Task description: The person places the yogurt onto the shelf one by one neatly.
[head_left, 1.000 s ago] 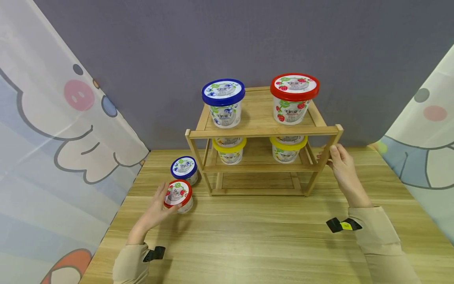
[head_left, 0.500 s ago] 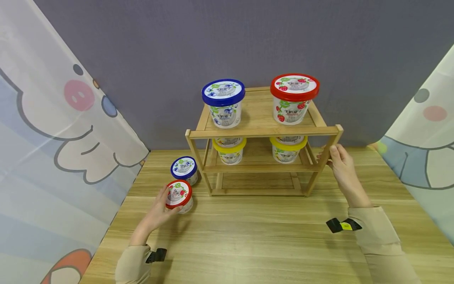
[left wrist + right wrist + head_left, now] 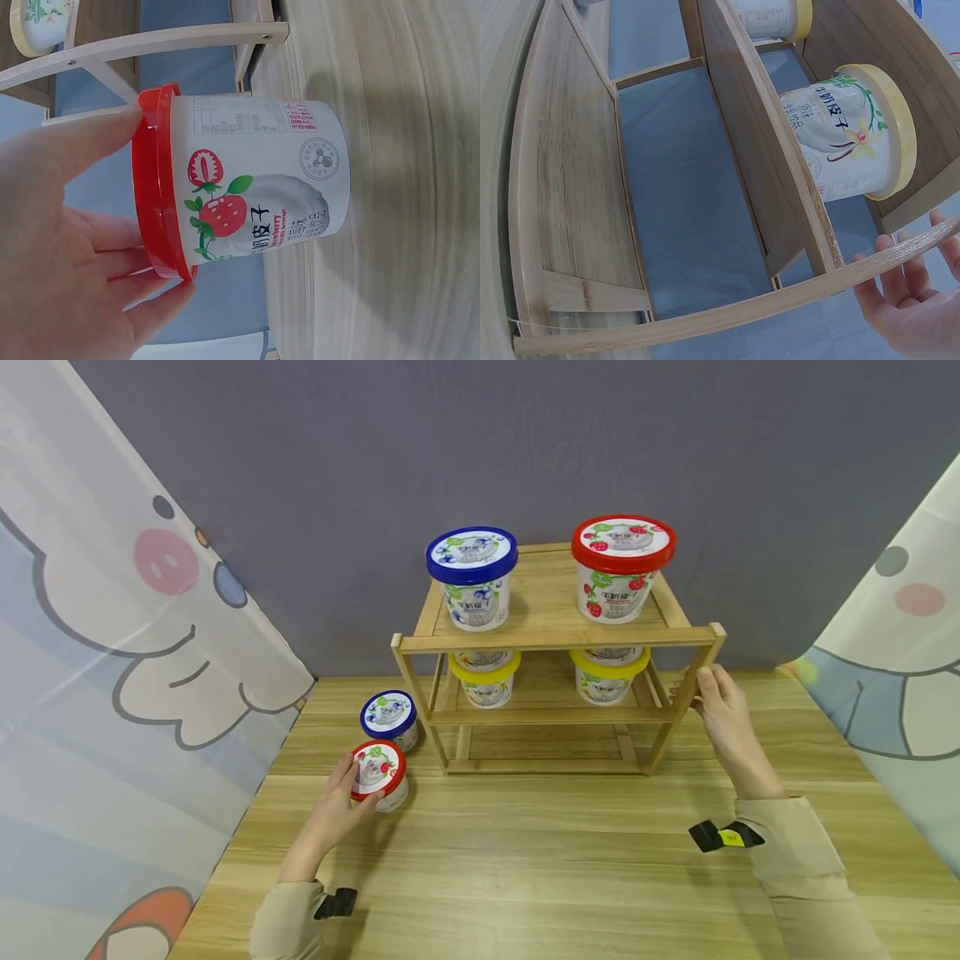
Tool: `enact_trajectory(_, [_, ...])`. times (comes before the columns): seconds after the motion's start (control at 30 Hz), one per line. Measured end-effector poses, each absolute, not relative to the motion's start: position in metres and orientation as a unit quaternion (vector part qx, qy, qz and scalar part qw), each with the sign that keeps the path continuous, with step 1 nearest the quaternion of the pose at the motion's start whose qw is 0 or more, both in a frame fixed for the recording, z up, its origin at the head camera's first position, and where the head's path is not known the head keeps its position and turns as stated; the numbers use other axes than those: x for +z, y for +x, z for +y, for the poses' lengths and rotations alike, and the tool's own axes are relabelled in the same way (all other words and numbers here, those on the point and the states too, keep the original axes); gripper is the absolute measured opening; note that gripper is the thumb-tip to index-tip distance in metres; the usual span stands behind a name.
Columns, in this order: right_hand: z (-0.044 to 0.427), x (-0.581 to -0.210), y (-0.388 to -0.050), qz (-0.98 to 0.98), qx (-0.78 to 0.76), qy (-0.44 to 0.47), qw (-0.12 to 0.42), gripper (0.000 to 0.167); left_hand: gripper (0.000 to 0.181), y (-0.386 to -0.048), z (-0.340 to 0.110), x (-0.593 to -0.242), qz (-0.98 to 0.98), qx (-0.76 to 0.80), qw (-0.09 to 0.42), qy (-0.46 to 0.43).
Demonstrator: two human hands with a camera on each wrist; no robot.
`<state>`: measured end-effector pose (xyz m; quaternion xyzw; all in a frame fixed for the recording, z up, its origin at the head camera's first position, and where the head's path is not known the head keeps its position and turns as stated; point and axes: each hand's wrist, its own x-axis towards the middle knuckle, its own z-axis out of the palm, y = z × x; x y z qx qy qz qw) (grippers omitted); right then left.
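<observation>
Red-lidded tub (image 3: 384, 768): on the table (image 3: 540, 860), left of the rack (image 3: 551, 602), near 1 blue-lidded tub (image 3: 390, 717)
Left hand (image 3: 333, 810): gripping the lid's rim
Right hand (image 3: 727, 722): holding the rack's upright
Middle tier (image 3: 546, 681): 2 yellow-lidded tubs (image 3: 486, 681)
Top tier (image 3: 546, 622): 1 blue tub (image 3: 474, 583), 1 red tub (image 3: 618, 578)
</observation>
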<state>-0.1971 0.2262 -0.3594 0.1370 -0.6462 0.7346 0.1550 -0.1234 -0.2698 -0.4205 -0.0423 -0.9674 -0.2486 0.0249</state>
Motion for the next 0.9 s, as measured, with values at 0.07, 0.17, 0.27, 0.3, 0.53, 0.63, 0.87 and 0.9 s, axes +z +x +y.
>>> enact_trajectory(0.07, [0.226, -0.36, -0.197, -0.646, 0.734, 0.138, 0.155, 0.018, 0.069, -0.123, -0.268, -0.421, -0.97, -0.239, 0.033, -0.043])
enact_trajectory(0.17, [0.227, -0.361, -0.198, -0.649, 0.732, 0.137, 0.157, 0.019, 0.068, -0.122, -0.265, -0.422, -0.973, -0.22, 0.052, -0.044])
enact_trajectory(0.27, [0.227, -0.362, -0.198, -0.651, 0.73, 0.137, 0.157, 0.02, 0.067, -0.121, -0.259, -0.422, -0.977, -0.198, 0.068, -0.042])
enact_trajectory(0.3, [0.227, -0.362, -0.198, -0.651, 0.73, 0.136, 0.157, 0.02, 0.066, -0.121, -0.257, -0.422, -0.978, -0.193, 0.07, -0.039])
enact_trajectory(0.53, [0.226, -0.36, -0.198, -0.654, 0.728, 0.133, 0.156, 0.02, 0.068, -0.122, -0.246, -0.419, -0.985, -0.163, 0.047, 0.001])
enact_trajectory(0.63, [0.225, -0.359, -0.197, -0.652, 0.73, 0.134, 0.156, 0.021, 0.069, -0.123, -0.242, -0.418, -0.989, -0.14, 0.041, 0.013])
enact_trajectory(0.87, [0.226, -0.36, -0.198, -0.651, 0.73, 0.131, 0.159, 0.02, 0.066, -0.122, -0.23, -0.418, -0.991, -0.093, 0.094, 0.018])
enact_trajectory(0.9, [0.226, -0.361, -0.198, -0.652, 0.73, 0.131, 0.159, 0.02, 0.066, -0.122, -0.228, -0.418, -0.99, -0.089, 0.103, 0.019])
